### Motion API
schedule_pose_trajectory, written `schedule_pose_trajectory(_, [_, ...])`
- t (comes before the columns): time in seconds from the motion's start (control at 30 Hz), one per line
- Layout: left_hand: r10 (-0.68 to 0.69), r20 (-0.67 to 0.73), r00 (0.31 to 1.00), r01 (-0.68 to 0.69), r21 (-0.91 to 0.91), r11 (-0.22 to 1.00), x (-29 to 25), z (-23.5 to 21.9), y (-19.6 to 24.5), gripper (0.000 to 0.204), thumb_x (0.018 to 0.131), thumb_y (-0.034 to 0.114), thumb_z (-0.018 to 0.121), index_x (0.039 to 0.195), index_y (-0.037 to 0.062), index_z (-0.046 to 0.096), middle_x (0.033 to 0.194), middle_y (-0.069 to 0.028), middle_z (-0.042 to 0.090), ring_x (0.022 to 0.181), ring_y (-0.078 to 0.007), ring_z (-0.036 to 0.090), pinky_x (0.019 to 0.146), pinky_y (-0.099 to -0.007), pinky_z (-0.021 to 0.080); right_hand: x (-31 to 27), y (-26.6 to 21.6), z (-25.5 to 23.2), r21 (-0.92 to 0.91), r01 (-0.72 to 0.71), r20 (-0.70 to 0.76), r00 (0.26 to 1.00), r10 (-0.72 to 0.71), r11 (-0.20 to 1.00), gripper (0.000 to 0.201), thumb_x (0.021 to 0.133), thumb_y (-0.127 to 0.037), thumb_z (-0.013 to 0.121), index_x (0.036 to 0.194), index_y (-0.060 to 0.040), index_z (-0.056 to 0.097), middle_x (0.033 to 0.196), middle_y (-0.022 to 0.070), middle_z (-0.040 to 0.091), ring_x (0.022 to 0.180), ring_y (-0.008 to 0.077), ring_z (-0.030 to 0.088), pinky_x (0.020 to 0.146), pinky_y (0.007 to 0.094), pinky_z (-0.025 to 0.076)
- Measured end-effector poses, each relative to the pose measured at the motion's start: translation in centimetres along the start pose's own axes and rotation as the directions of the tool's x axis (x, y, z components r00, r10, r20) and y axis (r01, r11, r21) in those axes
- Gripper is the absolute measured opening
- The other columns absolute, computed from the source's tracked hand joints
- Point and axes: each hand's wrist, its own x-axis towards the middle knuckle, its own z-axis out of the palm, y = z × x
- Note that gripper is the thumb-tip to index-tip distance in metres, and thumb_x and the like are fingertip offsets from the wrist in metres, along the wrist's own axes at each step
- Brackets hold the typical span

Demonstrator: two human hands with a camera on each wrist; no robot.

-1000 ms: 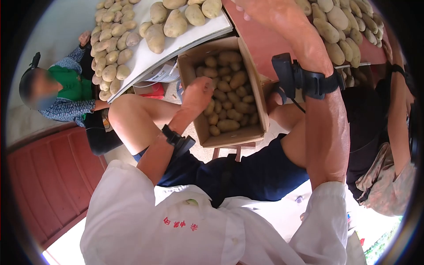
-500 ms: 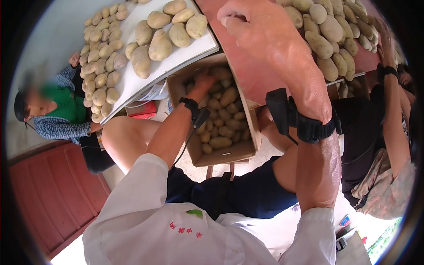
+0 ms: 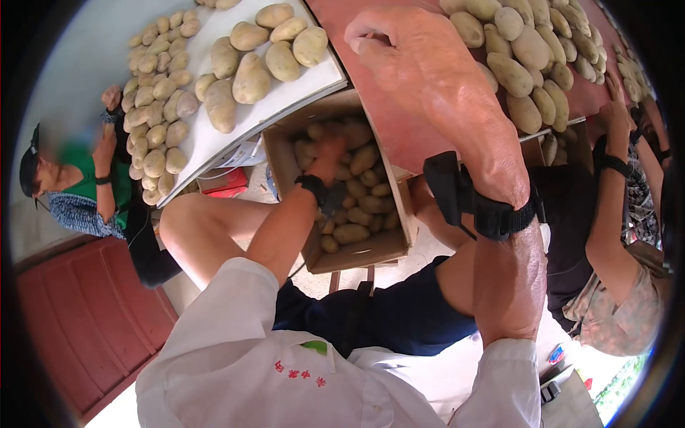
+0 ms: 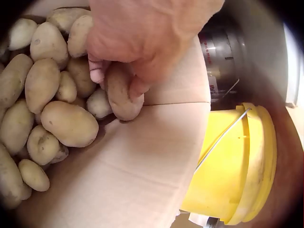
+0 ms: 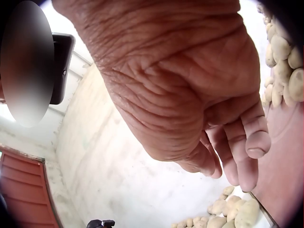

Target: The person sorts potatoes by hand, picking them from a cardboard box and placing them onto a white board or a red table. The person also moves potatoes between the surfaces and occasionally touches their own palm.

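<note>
In the head view my left hand [image 3: 330,153] reaches down into a cardboard box [image 3: 360,257] of potatoes. The left wrist view shows its thumb and fingers gripping one potato [image 4: 122,92] close against the box's inner wall [image 4: 142,156]. Several loose potatoes [image 4: 70,123] lie beside it. Above the red tabletop [image 3: 399,132] is my right hand [image 3: 435,71], its fingers loosely bent. From the right wrist view, nothing shows between the fingers of the right hand [image 5: 190,90].
Potatoes [image 3: 250,78] are spread on a white tabletop [image 3: 275,100] at left, and a heap of potatoes [image 3: 528,50] covers part of the red one at right. A yellow bucket [image 4: 228,164] stands outside the box. People sit on both sides, a person in green [image 3: 78,178] at left.
My left hand has gone from over the box's near left side down among the potatoes at its far end. In the head view, the right hand now appears lower, with its bent fingers showing.
</note>
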Motion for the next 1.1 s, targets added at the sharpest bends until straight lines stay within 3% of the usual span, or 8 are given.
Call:
schedule_pose_trajectory(0.07, [-0.059,-0.053,0.997,0.049,-0.177,0.983,-1.5,2.0,-1.4,0.028,0.087,0.008,0.065,0.114,0.0022,0.069,0.113,-0.0154,0.068,0.096,-0.0305,0.066,0.08,-0.0402,0.057,0.6,1.7,1.3,-0.015,0.113,-0.061,0.992,-0.114,0.993,0.024,0.091,-0.02,0.057,0.1,-0.0019,0.069,0.085,0.0159,0.068,0.074,0.0313,0.065,0.072,0.0419,0.051])
schedule_pose_trajectory(0.13, [-0.362,0.132,0.923,0.381,-0.459,0.803,-2.6,5.4,-3.7,0.025,0.09,-0.001,0.058,0.112,0.0018,0.07,0.114,-0.0152,0.067,0.098,-0.0293,0.066,0.082,-0.0403,0.057,1.1,2.7,2.2,-0.04,0.231,-0.123,0.964,-0.234,0.972,0.026,0.094,-0.023,0.058,0.104,-0.0014,0.068,0.083,0.0124,0.068,0.064,0.0233,0.065,0.067,0.0367,0.052])
schedule_pose_trajectory(0.27, [-0.226,0.203,0.953,0.234,-0.017,0.972,-3.0,-1.8,5.4,0.02,0.093,0.012,0.064,0.109,0.0012,0.07,0.114,-0.0106,0.066,0.101,-0.0202,0.062,0.077,-0.036,0.055,0.8,2.0,2.3,0.056,0.188,-0.084,0.979,-0.183,0.981,0.026,0.093,-0.023,0.059,0.103,-0.0011,0.067,0.084,0.0127,0.067,0.064,0.0236,0.063,0.067,0.0362,0.051])
schedule_pose_trajectory(0.33, [-0.713,0.339,0.614,0.708,-0.637,0.306,-2.5,-4.2,9.9,0.03,0.092,0.026,0.069,0.111,0.0027,0.07,0.109,-0.0071,0.067,0.096,-0.014,0.06,0.071,-0.0307,0.05,0.9,1.5,2.1,0.074,0.069,0.018,0.997,-0.07,0.995,0.026,0.093,-0.023,0.059,0.103,-0.0004,0.067,0.085,0.0128,0.068,0.063,0.0234,0.061,0.067,0.0359,0.051])
schedule_pose_trajectory(0.43, [-0.76,0.396,0.515,0.753,-0.633,0.181,-2.6,-7.3,13.2,0.045,0.09,0.032,0.07,0.123,0.0025,0.066,0.111,-0.0069,0.067,0.096,-0.0129,0.06,0.07,-0.0272,0.046,0.9,1.5,2.2,0.093,0.099,0.009,0.995,-0.1,0.991,0.026,0.093,-0.022,0.059,0.104,-0.0007,0.067,0.086,0.0132,0.068,0.063,0.0226,0.061,0.068,0.0357,0.052])
schedule_pose_trajectory(0.67, [-0.695,0.381,0.61,0.637,-0.757,0.144,-6.2,-10.8,14.9,0.051,0.089,0.03,0.072,0.129,0.0012,0.06,0.116,-0.007,0.066,0.099,-0.0145,0.059,0.073,-0.0271,0.046,1.2,1.7,2.2,0.083,0.07,0.035,0.997,-0.073,0.994,0.029,0.093,-0.021,0.058,0.109,0.0008,0.067,0.091,0.0119,0.071,0.064,0.0204,0.063,0.068,0.0347,0.052])
schedule_pose_trajectory(0.87, [-0.798,0.117,0.591,0.423,-0.887,0.183,-9.1,-16.1,16.9,0.062,0.084,0.028,0.077,0.132,-0.0032,0.054,0.109,-0.0089,0.066,0.084,-0.0131,0.058,0.066,-0.0269,0.046,1.5,1.6,2.2,0.028,0.09,0.085,0.992,-0.092,0.996,0.028,0.092,-0.017,0.057,0.11,0.0021,0.067,0.092,0.013,0.071,0.063,0.0204,0.063,0.068,0.0351,0.052])
schedule_pose_trajectory(1.1, [-0.88,-0.291,0.376,0.111,-0.929,0.354,-10.7,-24.6,14.8,0.062,0.085,0.023,0.075,0.134,-0.0055,0.048,0.11,-0.0109,0.063,0.09,-0.0151,0.058,0.072,-0.0278,0.047,1.5,1.2,2.9,0.078,0.091,0.093,0.991,-0.098,0.993,0.026,0.091,-0.013,0.058,0.108,0.0033,0.067,0.087,0.0122,0.069,0.061,0.0191,0.062,0.064,0.0341,0.05])
